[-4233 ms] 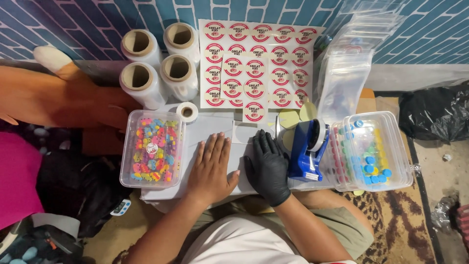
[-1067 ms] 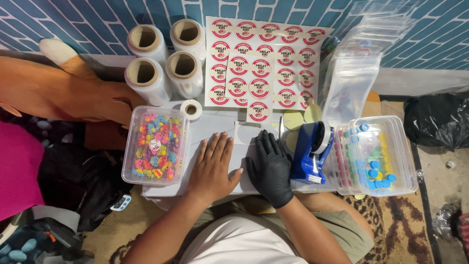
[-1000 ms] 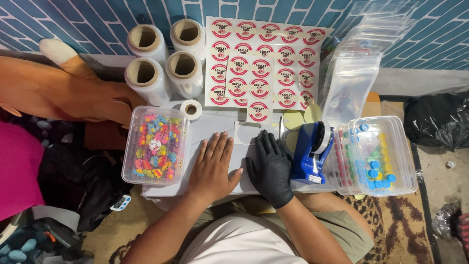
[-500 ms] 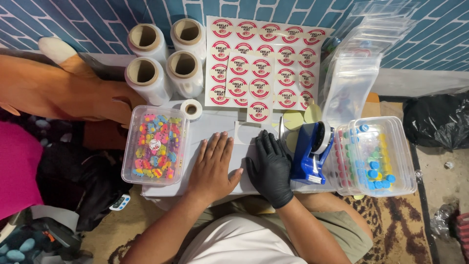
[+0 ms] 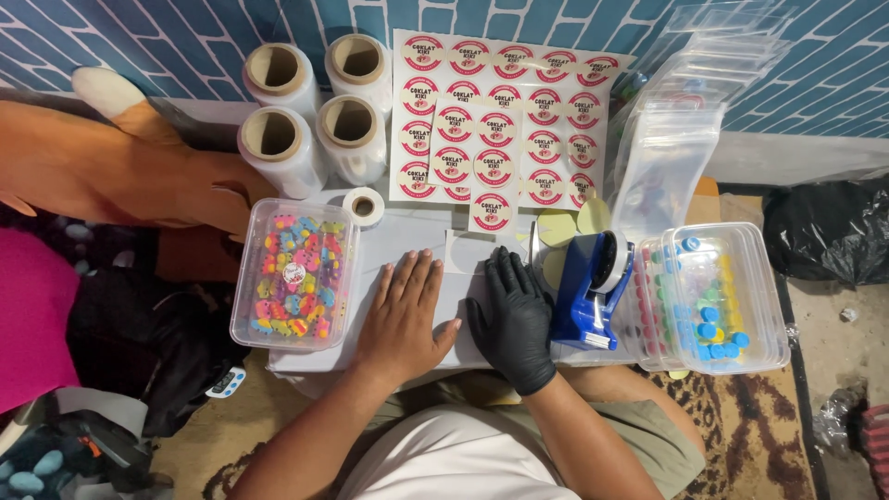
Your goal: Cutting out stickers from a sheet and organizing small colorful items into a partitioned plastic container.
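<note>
The bare left hand and black-gloved right hand lie flat, fingers spread, gripping nothing, on the small grey tabletop at frame centre. A clear plastic box of coloured candies crowds the left edge; a blue tape dispenser hems the right.

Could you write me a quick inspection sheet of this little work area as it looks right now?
Surface: small white tabletop, crowded.
Job's things: blue tape dispenser; clear box of colourful sweets; sticker sheet.
Clutter: four film rolls; clear zip bags; small tape roll; second clear box.
Hands: left hand bare, flat; right hand black-gloved, flat beside dispenser.
Cables: nothing seen.
Surroundings: blue brick-pattern wall; patterned rug.
</note>
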